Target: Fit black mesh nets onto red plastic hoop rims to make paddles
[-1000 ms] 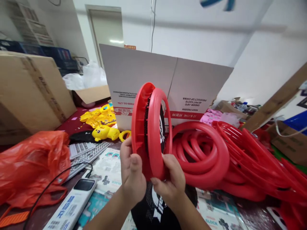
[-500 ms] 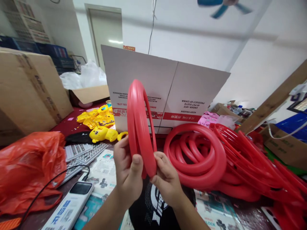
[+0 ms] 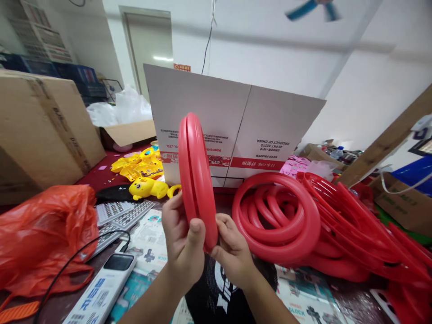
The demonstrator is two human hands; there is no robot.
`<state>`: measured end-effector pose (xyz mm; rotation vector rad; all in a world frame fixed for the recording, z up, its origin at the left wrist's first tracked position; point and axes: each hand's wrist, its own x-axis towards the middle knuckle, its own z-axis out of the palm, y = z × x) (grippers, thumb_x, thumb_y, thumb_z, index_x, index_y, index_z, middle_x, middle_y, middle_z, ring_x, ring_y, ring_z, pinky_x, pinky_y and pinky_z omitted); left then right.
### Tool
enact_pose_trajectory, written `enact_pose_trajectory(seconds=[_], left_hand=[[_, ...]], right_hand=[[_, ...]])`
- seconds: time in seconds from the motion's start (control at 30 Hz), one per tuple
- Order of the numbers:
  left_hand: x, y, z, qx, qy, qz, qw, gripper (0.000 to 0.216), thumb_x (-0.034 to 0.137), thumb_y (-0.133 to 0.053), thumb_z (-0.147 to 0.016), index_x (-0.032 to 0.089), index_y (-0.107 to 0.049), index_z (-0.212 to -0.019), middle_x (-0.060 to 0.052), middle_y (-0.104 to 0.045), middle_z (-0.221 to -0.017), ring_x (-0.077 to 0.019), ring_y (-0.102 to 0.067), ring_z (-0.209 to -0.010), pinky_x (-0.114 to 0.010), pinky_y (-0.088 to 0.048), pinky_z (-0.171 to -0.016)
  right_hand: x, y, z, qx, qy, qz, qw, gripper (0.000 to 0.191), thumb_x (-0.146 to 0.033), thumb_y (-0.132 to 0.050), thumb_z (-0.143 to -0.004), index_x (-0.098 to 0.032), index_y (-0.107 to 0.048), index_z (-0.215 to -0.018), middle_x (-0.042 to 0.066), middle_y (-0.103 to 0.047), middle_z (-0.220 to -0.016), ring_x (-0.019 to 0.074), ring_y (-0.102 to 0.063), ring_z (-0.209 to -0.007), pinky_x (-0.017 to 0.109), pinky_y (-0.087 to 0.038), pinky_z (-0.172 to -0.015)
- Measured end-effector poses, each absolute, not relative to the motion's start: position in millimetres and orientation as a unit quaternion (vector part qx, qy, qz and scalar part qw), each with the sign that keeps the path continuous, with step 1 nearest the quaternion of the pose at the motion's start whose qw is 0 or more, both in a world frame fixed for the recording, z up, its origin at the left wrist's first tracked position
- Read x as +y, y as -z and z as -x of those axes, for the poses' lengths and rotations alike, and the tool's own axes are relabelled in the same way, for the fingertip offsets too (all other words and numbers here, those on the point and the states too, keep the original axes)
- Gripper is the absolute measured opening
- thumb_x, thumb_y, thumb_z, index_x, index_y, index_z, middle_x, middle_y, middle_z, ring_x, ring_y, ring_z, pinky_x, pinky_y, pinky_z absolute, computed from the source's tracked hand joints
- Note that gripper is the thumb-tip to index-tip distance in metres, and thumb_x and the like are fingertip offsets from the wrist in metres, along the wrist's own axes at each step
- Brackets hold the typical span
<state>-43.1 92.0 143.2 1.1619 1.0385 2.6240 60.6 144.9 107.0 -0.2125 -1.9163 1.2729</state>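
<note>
Ring pile rt of held rings, bag lt, carton behind; free above.

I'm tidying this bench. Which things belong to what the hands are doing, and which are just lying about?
In hand: paired red rings, gripped on edge by left hand and right hand; pile of red rings beside them; black printed piece below.
Lying about: yellow toys, orange bag, grey keypads, white remote, cardboard box.
</note>
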Motion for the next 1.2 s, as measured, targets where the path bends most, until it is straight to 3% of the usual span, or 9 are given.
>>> enact_pose_trajectory(seconds=[0.27,0.43,0.63,0.8,0.9,1.03,1.2], left_hand=[[88.3,-141.1,42.4,0.344,-0.845,-0.409,0.021,0.047,0.05,-0.063,-0.086,0.025,-0.051,-0.124,-0.005,-0.057,-0.112,-0.0172,-0.06,-0.095,-0.028,-0.051,-0.082],[85.5,-142.4,41.7,0.357,-0.833,-0.422,0.043,0.049,0.049,-0.063,-0.086,0.023,-0.049,-0.125,-0.007,-0.059,-0.109,-0.0167,-0.061,-0.088,-0.027,-0.052,-0.075],[86.8,-149.5,42.0,0.372,-0.85,-0.345,0.141,0.046,0.054,-0.062,-0.086,0.021,-0.053,-0.116,-0.004,-0.061,-0.097,-0.0141,-0.061,-0.074,-0.024,-0.052,-0.065],[91.0,-148.7,45.0,0.377,-0.852,-0.326,0.162,0.045,0.058,-0.06,-0.085,0.022,-0.055,-0.111,-0.004,-0.063,-0.097,-0.0147,-0.061,-0.076,-0.024,-0.053,-0.064],[90.6,-149.6,44.6,0.388,-0.845,-0.328,0.17,0.052,0.051,-0.073,-0.076,0.021,-0.054,-0.113,-0.003,-0.064,-0.094,-0.0147,-0.063,-0.071,-0.024,-0.054,-0.061],[87.1,-156.5,43.5,0.472,-0.813,-0.319,0.121,0.061,0.03,-0.086,-0.061,0.019,-0.056,-0.112,-0.003,-0.066,-0.097,-0.0163,-0.067,-0.073,-0.025,-0.057,-0.064],[72.0,-165.7,53.9,0.54,-0.778,-0.314,0.062,0.059,0.028,-0.081,-0.066,0.018,-0.06,-0.12,-0.007,-0.069,-0.104,-0.0201,-0.07,-0.082,-0.028,-0.061,-0.069]], right_hand=[[149.0,-118.7,-69.0,-0.826,-0.415,0.055,0.378,0.054,-0.045,-0.058,-0.091,-0.029,-0.048,-0.142,0.011,-0.05,-0.123,0.0221,-0.053,-0.115,0.035,-0.045,-0.101],[152.3,-119.8,-70.8,-0.861,-0.34,0.051,0.375,0.06,-0.051,-0.052,-0.092,-0.025,-0.043,-0.145,0.012,-0.051,-0.121,0.0219,-0.054,-0.113,0.033,-0.047,-0.098],[149.7,-118.7,-72.7,-0.878,-0.265,0.058,0.395,0.072,-0.045,-0.067,-0.084,-0.024,-0.039,-0.147,0.012,-0.053,-0.118,0.0219,-0.057,-0.106,0.032,-0.052,-0.092],[145.4,-120.6,-75.9,-0.893,-0.207,0.073,0.393,0.074,-0.041,-0.068,-0.084,-0.02,-0.038,-0.148,0.014,-0.055,-0.115,0.0235,-0.058,-0.103,0.034,-0.054,-0.087],[144.6,-121.7,-75.8,-0.897,-0.161,0.08,0.405,0.068,-0.038,-0.066,-0.086,-0.02,-0.039,-0.146,0.014,-0.056,-0.115,0.025,-0.056,-0.105,0.039,-0.053,-0.09],[139.2,-127.7,-74.4,-0.91,-0.139,0.103,0.377,0.062,-0.039,-0.062,-0.089,-0.018,-0.041,-0.143,0.016,-0.055,-0.121,0.0277,-0.052,-0.11,0.045,-0.05,-0.095],[133.7,-136.0,-77.8,-0.935,-0.138,0.124,0.302,0.083,-0.053,-0.068,-0.08,-0.021,-0.035,-0.148,0.018,-0.045,-0.135,0.0323,-0.044,-0.124,0.05,-0.045,-0.102]])
